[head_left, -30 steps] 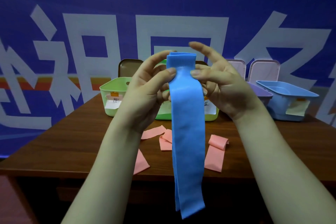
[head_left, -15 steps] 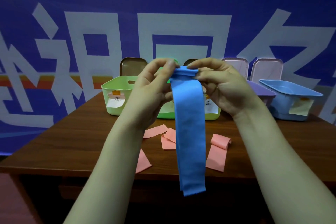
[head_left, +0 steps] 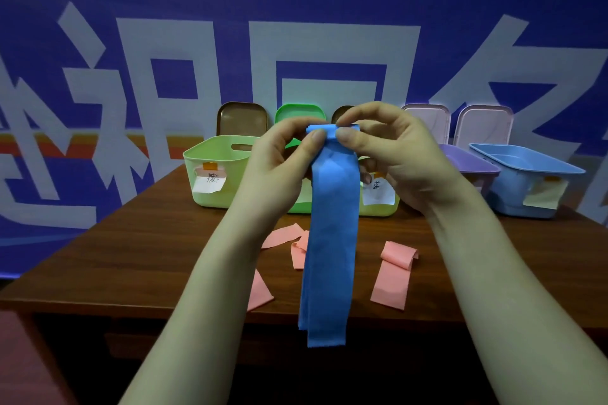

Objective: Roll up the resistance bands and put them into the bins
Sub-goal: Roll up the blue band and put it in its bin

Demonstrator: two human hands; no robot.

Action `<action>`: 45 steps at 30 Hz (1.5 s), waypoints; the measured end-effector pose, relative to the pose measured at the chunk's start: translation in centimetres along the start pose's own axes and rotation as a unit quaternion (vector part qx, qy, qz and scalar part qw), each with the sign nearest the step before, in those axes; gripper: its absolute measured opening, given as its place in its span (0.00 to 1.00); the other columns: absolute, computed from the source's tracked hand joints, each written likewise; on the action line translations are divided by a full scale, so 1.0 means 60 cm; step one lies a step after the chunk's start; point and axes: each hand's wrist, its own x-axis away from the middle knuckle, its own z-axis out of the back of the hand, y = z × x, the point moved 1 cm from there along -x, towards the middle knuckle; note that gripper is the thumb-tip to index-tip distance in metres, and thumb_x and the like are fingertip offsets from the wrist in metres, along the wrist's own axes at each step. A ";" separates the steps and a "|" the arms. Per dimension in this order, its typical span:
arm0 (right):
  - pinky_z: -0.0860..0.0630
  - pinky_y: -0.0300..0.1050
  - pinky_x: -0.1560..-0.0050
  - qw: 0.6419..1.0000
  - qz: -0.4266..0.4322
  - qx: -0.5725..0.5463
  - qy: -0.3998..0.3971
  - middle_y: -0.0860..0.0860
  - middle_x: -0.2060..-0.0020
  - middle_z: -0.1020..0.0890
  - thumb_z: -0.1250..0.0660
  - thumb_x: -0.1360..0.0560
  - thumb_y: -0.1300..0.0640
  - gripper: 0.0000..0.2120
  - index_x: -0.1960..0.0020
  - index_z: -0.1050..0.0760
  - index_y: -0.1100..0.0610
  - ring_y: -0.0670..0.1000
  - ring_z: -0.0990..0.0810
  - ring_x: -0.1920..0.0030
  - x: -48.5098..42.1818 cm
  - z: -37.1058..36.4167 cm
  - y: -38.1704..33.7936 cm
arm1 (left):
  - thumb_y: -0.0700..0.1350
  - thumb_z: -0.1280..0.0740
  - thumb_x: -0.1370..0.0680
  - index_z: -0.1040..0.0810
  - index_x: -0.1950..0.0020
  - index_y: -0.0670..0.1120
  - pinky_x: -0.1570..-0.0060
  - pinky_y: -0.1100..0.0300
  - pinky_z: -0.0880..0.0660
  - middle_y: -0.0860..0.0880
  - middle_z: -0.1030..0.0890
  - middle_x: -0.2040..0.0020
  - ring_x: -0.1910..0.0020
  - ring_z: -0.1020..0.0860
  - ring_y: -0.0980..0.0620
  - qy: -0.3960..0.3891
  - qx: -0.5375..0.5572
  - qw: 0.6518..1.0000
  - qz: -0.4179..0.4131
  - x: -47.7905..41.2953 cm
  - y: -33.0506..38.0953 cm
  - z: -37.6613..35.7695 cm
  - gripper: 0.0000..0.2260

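Note:
A blue resistance band hangs in the air in front of me, its top end rolled into a small coil. My left hand pinches the coil's left side with thumb and fingers. My right hand pinches its right side. The doubled tail drops past the table's front edge. Two pink bands lie on the wooden table: a crumpled one behind the blue band and a partly rolled one to the right. A light green bin, a second light green bin, a purple bin and a blue bin stand at the back.
Several lids lean upright against the blue banner wall behind the bins. A brighter green bin sits between the two light green ones, mostly hidden by my hands. Paper labels are stuck on the bin fronts.
Both hands have rolled the band's top end over, and the coil is thicker. The hanging tail has risen and is shorter than a second ago.

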 end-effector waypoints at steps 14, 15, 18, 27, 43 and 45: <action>0.20 0.46 0.64 0.999 0.003 -0.026 -0.028 0.54 0.54 0.16 0.31 0.30 0.57 0.12 0.46 0.21 0.52 0.59 0.18 0.55 0.008 -0.008 -0.001 | 0.37 0.37 0.21 0.22 0.43 0.48 0.54 0.63 0.21 0.49 0.21 0.48 0.50 0.19 0.55 -0.002 -0.039 0.997 -0.064 0.000 0.001 0.012 0.10; 0.19 0.49 0.57 0.999 -0.006 -0.048 -0.025 0.53 0.54 0.15 0.31 0.31 0.59 0.12 0.48 0.20 0.52 0.57 0.17 0.53 0.007 -0.007 0.001 | 0.37 0.37 0.21 0.23 0.42 0.49 0.53 0.64 0.21 0.47 0.21 0.46 0.48 0.19 0.55 -0.007 -0.049 0.996 -0.073 0.000 0.002 0.013 0.11; 0.20 0.49 0.48 0.993 -0.029 -0.116 -0.018 0.53 0.55 0.15 0.31 0.33 0.63 0.12 0.51 0.18 0.53 0.54 0.16 0.52 0.003 -0.009 0.003 | 0.36 0.36 0.22 0.23 0.41 0.49 0.51 0.63 0.21 0.42 0.23 0.45 0.51 0.20 0.55 -0.012 -0.044 0.996 -0.078 0.003 0.005 0.014 0.13; 0.18 0.45 0.52 0.996 -0.013 -0.085 -0.005 0.52 0.60 0.14 0.36 0.29 0.75 0.14 0.51 0.21 0.60 0.52 0.15 0.56 0.003 -0.018 0.005 | 0.33 0.35 0.24 0.18 0.48 0.42 0.49 0.57 0.21 0.39 0.21 0.45 0.47 0.19 0.47 0.030 0.072 0.997 0.010 0.004 -0.006 0.011 0.09; 0.22 0.48 0.48 0.998 -0.013 -0.066 0.007 0.49 0.55 0.15 0.33 0.31 0.56 0.15 0.44 0.22 0.53 0.49 0.18 0.51 0.013 -0.018 0.024 | 0.37 0.29 0.27 0.27 0.33 0.46 0.47 0.55 0.21 0.51 0.21 0.48 0.47 0.21 0.49 0.060 0.065 0.996 -0.009 0.008 -0.025 0.016 0.22; 0.24 0.52 0.48 0.997 -0.001 -0.072 0.040 0.51 0.55 0.17 0.31 0.29 0.56 0.17 0.41 0.24 0.50 0.51 0.19 0.51 0.012 -0.025 0.028 | 0.37 0.29 0.27 0.27 0.33 0.46 0.47 0.55 0.22 0.50 0.21 0.48 0.46 0.21 0.48 0.056 0.076 0.995 -0.018 0.009 -0.024 0.016 0.22</action>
